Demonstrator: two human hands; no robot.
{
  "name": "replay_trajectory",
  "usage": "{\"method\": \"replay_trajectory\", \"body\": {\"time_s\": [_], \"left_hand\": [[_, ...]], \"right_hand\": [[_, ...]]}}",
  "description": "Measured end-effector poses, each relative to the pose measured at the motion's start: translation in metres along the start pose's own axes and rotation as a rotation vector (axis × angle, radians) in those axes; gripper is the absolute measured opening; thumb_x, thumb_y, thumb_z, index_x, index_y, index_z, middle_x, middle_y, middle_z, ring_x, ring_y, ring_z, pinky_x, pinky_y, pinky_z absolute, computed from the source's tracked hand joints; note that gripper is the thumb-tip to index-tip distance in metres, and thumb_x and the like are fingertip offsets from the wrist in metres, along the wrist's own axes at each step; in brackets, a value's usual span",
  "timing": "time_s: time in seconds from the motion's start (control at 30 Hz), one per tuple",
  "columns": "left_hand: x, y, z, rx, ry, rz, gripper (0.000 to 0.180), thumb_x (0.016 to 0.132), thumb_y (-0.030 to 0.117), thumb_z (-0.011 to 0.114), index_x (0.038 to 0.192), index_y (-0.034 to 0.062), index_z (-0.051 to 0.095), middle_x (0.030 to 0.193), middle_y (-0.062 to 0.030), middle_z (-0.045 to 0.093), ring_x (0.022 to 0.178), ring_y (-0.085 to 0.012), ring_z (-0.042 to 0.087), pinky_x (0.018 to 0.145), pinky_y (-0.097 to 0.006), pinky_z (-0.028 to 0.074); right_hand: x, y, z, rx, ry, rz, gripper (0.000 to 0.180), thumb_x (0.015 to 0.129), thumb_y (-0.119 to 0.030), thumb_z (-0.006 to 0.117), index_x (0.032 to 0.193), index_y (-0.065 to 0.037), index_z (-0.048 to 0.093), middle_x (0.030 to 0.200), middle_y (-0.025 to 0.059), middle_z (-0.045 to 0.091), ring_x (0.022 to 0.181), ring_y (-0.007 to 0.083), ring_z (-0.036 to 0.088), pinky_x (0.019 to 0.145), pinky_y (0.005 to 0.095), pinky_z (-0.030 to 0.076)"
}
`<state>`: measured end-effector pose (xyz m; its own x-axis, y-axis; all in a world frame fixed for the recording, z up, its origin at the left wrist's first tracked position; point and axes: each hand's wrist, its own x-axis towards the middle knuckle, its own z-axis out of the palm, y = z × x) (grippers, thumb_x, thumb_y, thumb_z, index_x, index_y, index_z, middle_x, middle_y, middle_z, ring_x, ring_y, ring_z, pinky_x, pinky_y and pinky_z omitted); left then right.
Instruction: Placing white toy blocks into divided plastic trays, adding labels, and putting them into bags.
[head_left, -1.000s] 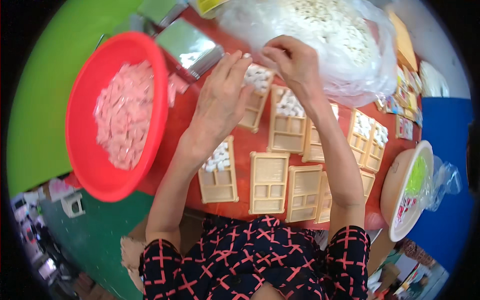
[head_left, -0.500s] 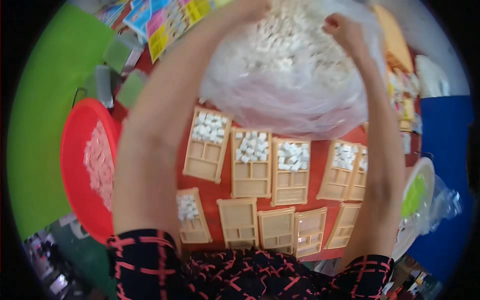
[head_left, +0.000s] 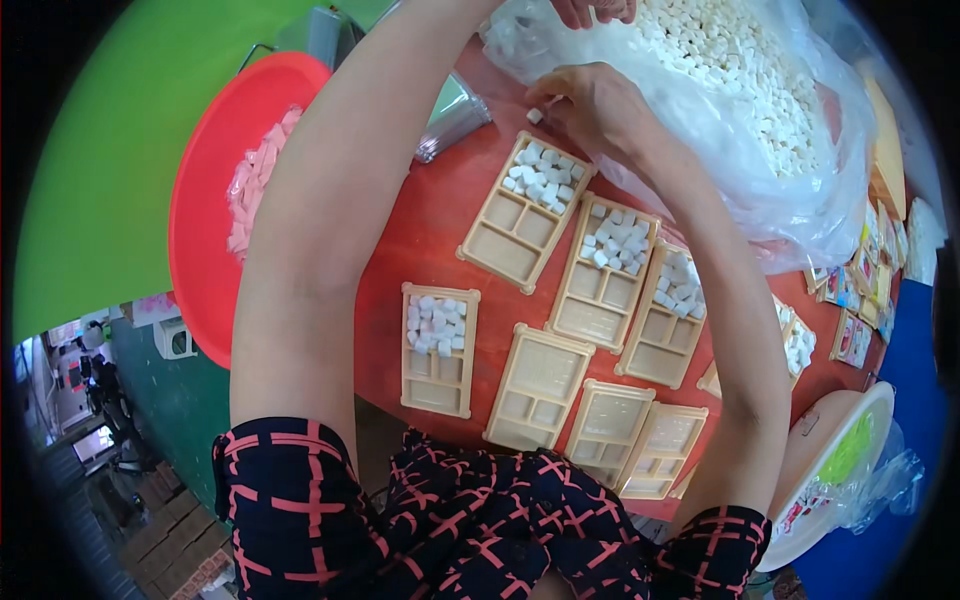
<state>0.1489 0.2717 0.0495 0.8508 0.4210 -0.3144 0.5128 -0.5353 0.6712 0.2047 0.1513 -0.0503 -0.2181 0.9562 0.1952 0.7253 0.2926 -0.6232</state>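
My right hand (head_left: 605, 108) is at the near-left edge of a large clear plastic bag (head_left: 700, 190), its fingers bent and apart. Just below its fingertips is a single small white cube (head_left: 535, 116), beyond a beige compartment tray (head_left: 515, 215) whose far section is filled with similar cubes. My left hand (head_left: 595, 10) is partly cut off by the top edge; its fingers hang downward, apart, over the bag, with nothing visible in them. White cubes (head_left: 730, 60) fill the bag. Another beige tray (head_left: 600, 290) stands to the right, with cubes in its far section.
Several more beige trays, some without cubes, like this one (head_left: 538, 388), line the red table (head_left: 400, 245). At left is a red basin (head_left: 200, 190) of pink pieces. A white bowl (head_left: 800, 480) with something bright green stands at right. Small colourful packs (head_left: 860, 290) lie far right.
My right hand has come down and left from above the bag to beside the loose cube and tray. My left hand has shifted right along the top edge. The whole view has turned.
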Motion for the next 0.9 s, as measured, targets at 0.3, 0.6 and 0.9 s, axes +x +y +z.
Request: {"method": "replay_trajectory", "body": {"time_s": [0.3,0.6,0.9], "left_hand": [[0.020,-0.047,0.026,0.264,0.016,0.195,0.010,0.065,0.011,0.052,0.065,0.0012,0.055,0.060,-0.0028,0.048,0.058,-0.0158,0.042,0.057,-0.032,0.036],[-0.018,0.001,0.020,0.566,0.027,0.099,0.024,0.070,0.012,0.050,0.085,-0.0028,0.062,0.082,-0.0145,0.063,0.079,-0.0233,0.057,0.073,-0.033,0.043],[-0.076,0.018,0.043,0.419,0.158,0.460,0.028,0.075,0.018,0.052,0.096,0.0015,0.062,0.096,-0.0188,0.061,0.091,-0.0304,0.057,0.082,-0.035,0.043]], "right_hand": [[0.008,-0.004,0.021,-0.388,0.073,-0.031,0.019,0.072,-0.016,0.062,0.090,-0.012,0.062,0.085,0.0067,0.060,0.082,0.0267,0.058,0.068,0.0370,0.046],[-0.048,-0.032,-0.026,-0.028,0.102,0.033,0.014,0.074,-0.009,0.058,0.086,-0.002,0.056,0.077,0.0101,0.057,0.070,0.0252,0.056,0.063,0.0339,0.043],[-0.106,-0.046,-0.004,-0.138,0.110,0.088,0.012,0.070,0.000,0.060,0.081,0.000,0.055,0.072,0.0087,0.056,0.068,0.0211,0.056,0.060,0.0291,0.043]]}}
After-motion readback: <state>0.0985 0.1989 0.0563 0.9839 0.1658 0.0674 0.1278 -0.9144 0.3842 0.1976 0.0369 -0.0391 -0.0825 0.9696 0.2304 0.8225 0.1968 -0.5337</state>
